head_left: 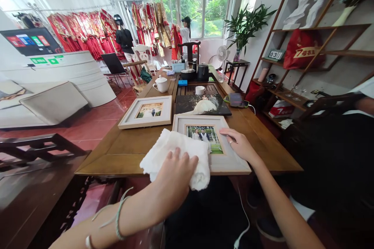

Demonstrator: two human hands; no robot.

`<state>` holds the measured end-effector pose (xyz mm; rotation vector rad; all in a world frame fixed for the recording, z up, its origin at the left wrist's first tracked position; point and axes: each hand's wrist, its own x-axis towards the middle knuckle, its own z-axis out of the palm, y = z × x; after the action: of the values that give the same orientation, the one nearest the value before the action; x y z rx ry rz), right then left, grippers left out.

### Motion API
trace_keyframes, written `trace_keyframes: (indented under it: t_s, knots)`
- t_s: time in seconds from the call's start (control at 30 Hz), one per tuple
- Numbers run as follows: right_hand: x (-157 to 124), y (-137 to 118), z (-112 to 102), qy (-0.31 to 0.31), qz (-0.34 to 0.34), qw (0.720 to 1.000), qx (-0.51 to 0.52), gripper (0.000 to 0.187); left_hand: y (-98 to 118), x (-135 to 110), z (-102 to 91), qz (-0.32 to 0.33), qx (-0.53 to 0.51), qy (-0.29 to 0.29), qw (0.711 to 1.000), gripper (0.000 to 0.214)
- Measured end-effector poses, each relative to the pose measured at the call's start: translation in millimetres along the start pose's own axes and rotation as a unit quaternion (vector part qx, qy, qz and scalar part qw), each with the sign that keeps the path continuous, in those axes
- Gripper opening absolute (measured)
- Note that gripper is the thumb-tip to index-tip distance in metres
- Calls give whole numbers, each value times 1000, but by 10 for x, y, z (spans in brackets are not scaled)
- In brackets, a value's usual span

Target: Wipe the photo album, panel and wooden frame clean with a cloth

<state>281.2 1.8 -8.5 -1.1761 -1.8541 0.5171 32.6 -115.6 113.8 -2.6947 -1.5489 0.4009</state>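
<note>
A folded white towel (166, 148) lies over the lower left part of a pale picture frame (230, 163) at the table's near edge. My left hand (178, 171) presses on this towel with bent fingers and grips it. Behind the towel shows the frame's wedding photo (204, 134), its lower left part covered. On the frame's right side rests my right hand (238, 144), its fingers stretched out flat towards the photo's upper right corner. Farther left, a second framed photo (169, 118) lies face up. A dark unframed picture with a white gown (201, 105) lies just beyond.
A lidded white cup (160, 83), a small white bowl (200, 90), a black kettle (203, 72) and a phone (236, 100) with a cable stand or lie farther back on the wooden table (117, 155). A person in dark clothes (336, 155) is close at right; two people stand by red garments.
</note>
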Motion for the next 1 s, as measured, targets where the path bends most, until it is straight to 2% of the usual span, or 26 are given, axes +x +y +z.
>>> trace_keyframes:
  t_s: [0.1,0.2,0.37,0.5,0.63,0.83,0.9,1.0]
  knots:
    - [2,-6,-3,-1,-3,1000,-5,36,24,-3,-59,-26,-33,-6,999,36]
    - [3,-3,-6,-2,-5,1000,-14,36,-25,149,-57,-66,-42,30,996,37]
    - [4,14,-8,-6,-10,1000,-10,39,-285,674,55,-88,-23,104,990,34]
    - [3,27,-10,-10,-12,1000,-16,40,-448,1101,77,-91,-42,133,986,33]
    - [6,29,-18,-12,-8,1000,-14,40,-425,1398,84,-37,-66,154,985,38]
    - [16,-14,-33,-23,-14,1000,-12,40,-266,1792,112,134,-98,164,972,45]
    - [19,-37,-32,-20,-10,1000,-10,39,-244,1885,96,178,-101,152,967,45]
    - [16,-66,-32,-11,-5,1000,-10,38,-249,1897,62,205,-114,140,962,40]
